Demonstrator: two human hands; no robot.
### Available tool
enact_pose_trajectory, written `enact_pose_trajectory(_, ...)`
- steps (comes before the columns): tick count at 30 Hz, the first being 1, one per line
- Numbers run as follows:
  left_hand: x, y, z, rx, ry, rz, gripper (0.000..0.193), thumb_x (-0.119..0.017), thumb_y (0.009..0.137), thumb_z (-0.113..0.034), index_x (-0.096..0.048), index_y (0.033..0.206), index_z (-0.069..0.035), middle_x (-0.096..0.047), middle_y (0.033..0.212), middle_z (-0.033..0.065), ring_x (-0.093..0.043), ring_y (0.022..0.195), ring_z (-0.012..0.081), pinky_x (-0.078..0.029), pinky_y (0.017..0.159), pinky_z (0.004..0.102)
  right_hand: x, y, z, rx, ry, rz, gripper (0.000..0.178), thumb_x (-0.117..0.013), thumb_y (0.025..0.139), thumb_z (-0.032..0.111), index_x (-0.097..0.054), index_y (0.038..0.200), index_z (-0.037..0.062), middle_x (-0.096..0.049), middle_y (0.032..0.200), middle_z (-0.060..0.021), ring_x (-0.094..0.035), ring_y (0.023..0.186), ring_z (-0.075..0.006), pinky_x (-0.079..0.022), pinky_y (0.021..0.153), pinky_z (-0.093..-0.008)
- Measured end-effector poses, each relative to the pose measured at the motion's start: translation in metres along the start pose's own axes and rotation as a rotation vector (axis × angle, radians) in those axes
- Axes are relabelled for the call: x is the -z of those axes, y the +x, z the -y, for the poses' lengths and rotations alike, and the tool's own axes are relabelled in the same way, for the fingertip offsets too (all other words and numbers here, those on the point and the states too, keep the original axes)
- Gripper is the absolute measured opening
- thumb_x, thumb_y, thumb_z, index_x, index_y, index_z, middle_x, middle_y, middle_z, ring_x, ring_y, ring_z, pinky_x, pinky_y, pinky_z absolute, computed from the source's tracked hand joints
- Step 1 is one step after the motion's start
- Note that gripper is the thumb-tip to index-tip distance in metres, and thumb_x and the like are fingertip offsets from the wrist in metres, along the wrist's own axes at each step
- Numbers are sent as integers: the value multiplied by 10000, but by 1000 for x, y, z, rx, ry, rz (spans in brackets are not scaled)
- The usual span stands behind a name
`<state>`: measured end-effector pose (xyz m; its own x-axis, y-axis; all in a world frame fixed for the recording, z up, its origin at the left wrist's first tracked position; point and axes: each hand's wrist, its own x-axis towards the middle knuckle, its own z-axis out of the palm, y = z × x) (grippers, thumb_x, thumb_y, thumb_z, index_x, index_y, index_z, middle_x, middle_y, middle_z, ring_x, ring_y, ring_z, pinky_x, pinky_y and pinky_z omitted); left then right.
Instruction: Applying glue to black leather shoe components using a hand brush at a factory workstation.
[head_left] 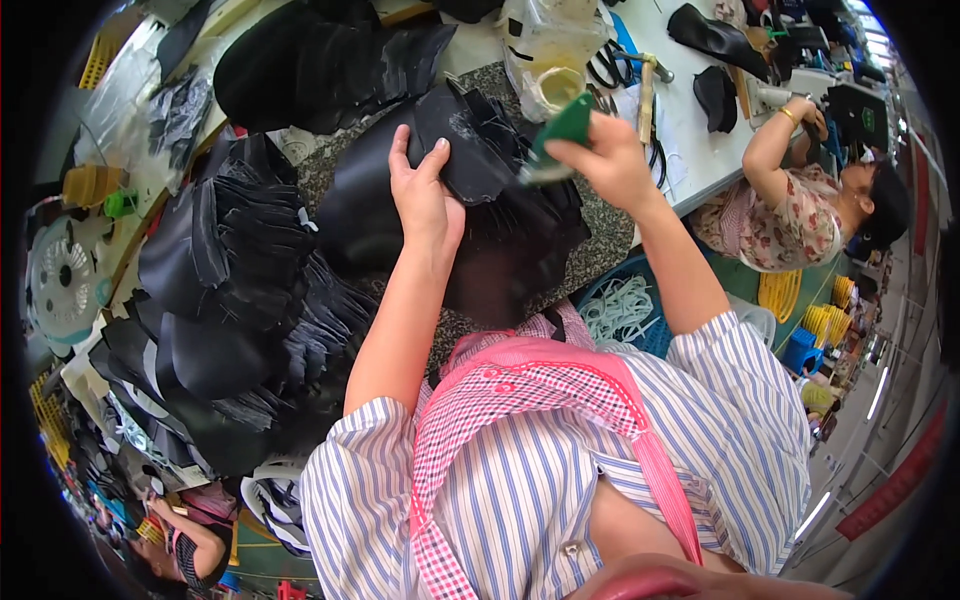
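My left hand [425, 195] grips the edge of a black leather piece [465, 150] on the pile in front of me, its thumb laid on top. The upper pieces are fanned out in stepped layers, with whitish smears on the top one. In my right hand [615, 165] is a green brush [570, 125], closed in the fingers. Its pale end is blurred by motion and hangs just right of the fanned edges; I cannot tell whether it touches them. Beyond the brush stands a cloudy plastic glue container [558, 85] with a round yellowish opening.
Stacks of black leather pieces lie left [240, 240] and at the back [320, 65]. A hammer [648, 95] and scissors [608, 65] are at the back right. Below the right forearm is a blue basket [655, 335] of pale strips. A co-worker [790, 205] works at the right.
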<state>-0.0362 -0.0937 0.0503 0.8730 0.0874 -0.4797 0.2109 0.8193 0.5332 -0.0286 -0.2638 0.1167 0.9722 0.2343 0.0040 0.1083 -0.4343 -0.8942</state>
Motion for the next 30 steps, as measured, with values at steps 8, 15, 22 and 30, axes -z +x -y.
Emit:
enact_pose_trajectory(8,-6,0,0,43,-38,0,543,-474,742,56,-217,1211,-38,-447,1042,136,-491,894,200,-422,794,313,-5,11,10,-17,218,-79,97,-573,709,28,-575,796,-14,-577,692,-22,-512,625,-78,-400,572,-212)
enact_pose_trajectory(15,-8,-5,3,43,10,18,554,-482,738,52,-212,1212,-42,-493,962,150,-520,825,185,-443,744,298,12,29,7,131,200,75,99,-556,702,-11,-573,800,-9,-549,728,-46,-522,673,-135,-407,619,-236)
enact_pose_trajectory(22,-5,-9,1,79,115,68,573,-489,734,47,-196,1216,-47,-529,877,138,-532,768,158,-452,703,272,15,69,6,376,8,188,124,-610,635,-4,-601,744,55,-514,679,-13,-456,669,-118,-375,570,-219)
enact_pose_trajectory(30,-4,-11,7,23,239,102,566,-496,728,55,-216,1209,-46,-519,912,141,-529,781,151,-445,709,254,26,79,15,585,-338,216,165,-644,568,33,-608,719,88,-439,645,-18,-419,694,-174,-346,614,-259)
